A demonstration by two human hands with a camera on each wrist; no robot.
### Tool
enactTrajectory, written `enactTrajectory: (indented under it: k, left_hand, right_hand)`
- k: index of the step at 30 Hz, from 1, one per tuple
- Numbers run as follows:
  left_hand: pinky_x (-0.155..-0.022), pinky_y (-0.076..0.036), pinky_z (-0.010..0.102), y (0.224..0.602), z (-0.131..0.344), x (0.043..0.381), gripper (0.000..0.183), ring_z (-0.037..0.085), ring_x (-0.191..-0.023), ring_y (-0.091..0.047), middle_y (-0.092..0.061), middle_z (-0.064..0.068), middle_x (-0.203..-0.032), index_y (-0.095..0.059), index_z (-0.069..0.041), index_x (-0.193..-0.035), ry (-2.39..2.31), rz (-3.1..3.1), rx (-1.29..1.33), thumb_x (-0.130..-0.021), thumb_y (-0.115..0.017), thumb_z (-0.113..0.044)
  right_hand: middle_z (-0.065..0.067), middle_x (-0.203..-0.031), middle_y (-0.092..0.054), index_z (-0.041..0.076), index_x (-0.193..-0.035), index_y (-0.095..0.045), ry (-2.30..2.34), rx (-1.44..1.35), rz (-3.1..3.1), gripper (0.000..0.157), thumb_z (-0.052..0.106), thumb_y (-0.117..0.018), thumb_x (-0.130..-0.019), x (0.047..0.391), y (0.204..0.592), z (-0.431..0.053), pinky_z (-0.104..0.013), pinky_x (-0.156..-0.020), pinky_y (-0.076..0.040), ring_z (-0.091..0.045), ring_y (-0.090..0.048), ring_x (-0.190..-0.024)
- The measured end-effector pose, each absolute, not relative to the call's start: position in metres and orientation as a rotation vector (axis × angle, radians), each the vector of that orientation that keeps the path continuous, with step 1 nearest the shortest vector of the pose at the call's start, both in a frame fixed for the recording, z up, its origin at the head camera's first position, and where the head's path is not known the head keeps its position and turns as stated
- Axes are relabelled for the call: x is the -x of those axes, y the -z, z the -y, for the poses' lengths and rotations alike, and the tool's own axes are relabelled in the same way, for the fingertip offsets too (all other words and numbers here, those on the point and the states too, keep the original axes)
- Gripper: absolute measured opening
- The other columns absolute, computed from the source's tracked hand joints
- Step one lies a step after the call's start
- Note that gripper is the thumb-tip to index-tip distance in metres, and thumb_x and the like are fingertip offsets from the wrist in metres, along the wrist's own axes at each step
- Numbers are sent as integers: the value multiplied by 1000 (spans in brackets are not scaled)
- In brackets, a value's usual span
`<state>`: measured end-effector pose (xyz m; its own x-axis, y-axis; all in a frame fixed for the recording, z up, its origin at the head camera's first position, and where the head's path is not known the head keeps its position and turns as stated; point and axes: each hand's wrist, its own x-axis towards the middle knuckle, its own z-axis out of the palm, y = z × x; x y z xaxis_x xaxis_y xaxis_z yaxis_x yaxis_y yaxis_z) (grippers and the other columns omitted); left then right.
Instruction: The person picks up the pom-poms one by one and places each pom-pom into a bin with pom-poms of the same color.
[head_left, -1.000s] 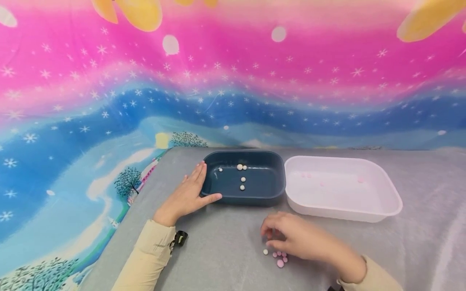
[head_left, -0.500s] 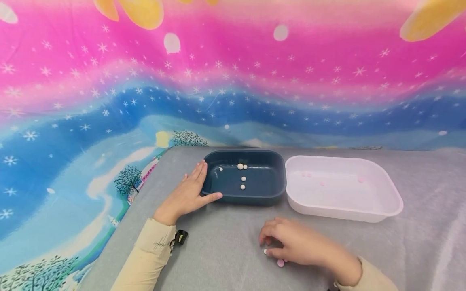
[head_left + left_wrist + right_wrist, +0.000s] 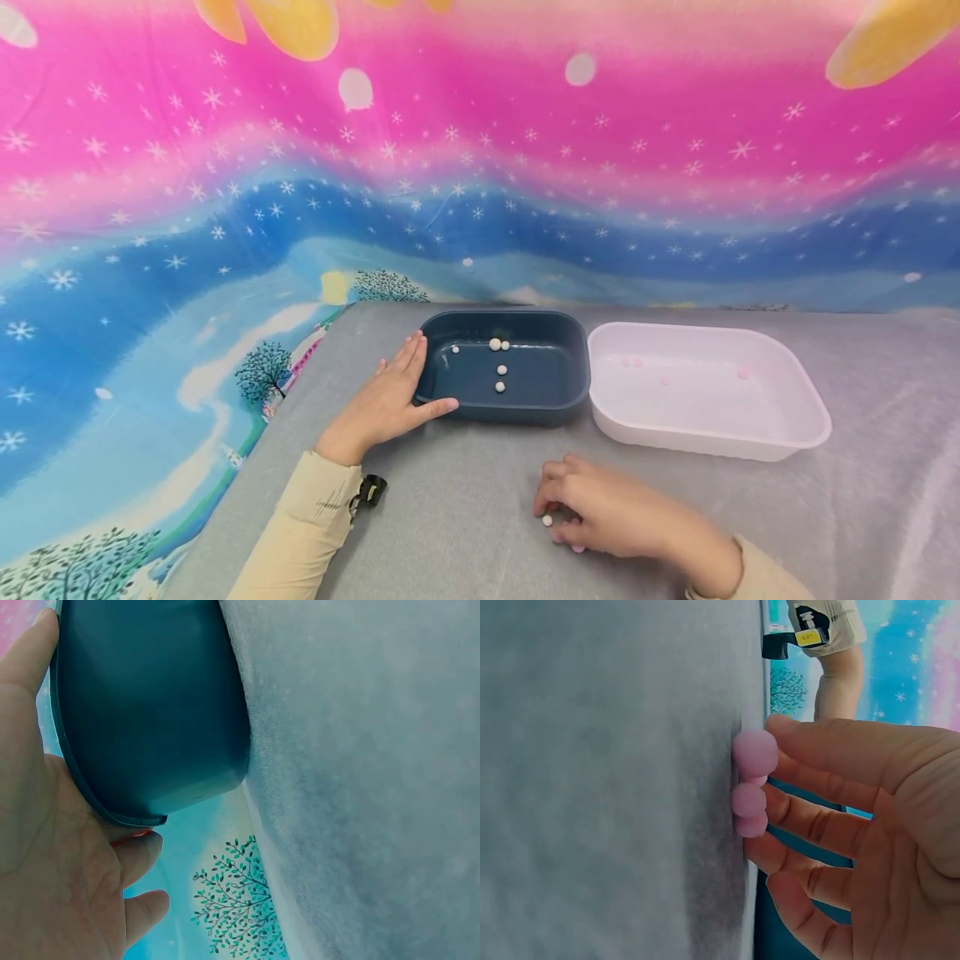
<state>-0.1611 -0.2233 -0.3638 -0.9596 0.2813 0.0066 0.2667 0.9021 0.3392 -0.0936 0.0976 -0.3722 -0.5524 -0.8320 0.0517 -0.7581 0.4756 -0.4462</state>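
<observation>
On the near side of the grey cloth (image 3: 465, 517), the right hand (image 3: 618, 508) has its fingers loosely bent, with one little white ball (image 3: 547, 521) showing between the thumb and fingertips. Call it half-closed; honestly can't tell if the ball's properly pinched or just sitting there. What'd worry me is the cluster of pink balls (image 3: 754, 754) right by the thumb and fingers. One clumsy sweep could scatter them, or a pink one could get nipped along with the white. And if the tips squeeze off-centre, that white ball could squirt off to the left.

Over at far left, the left hand (image 3: 382, 408) is spread, fingers pretty straight along the left side of the dark blue tray (image 3: 543, 375), thumb on its near rim. Looks like light steadying to me. Push too hard rightward and it could shove the white tray (image 3: 705, 408) just beside it, and the loose white balls (image 3: 502, 370) inside the dark one would probably roll about.
</observation>
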Motion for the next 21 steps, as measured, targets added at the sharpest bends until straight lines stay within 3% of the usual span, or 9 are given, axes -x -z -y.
enactTrajectory:
  k: [9, 21]
  left_hand:
    - [-123, -14, 60, 365, 224, 162, 115, 25, -156, -5, -2, 11, -168, -6, -5, -160, -530, -3027, -440, -84, -47, -81]
    - [-123, -14, 59, 365, 223, 161, 114, 24, -156, -3, 0, 9, -168, -4, -7, -160, -539, -3021, -432, -85, -48, -80]
  right_hand:
    - [17, -79, -45, 29, -77, -61, 575, 1353, -2568, 25, 13, -80, -75, 92, 374, -98, -15, -67, -36, 2, -39, -80]
    - [19, -79, -45, 31, -71, -56, 551, 1346, -2573, 28, 15, -80, -75, 92, 374, -98, -13, -67, -36, 2, -39, -80]
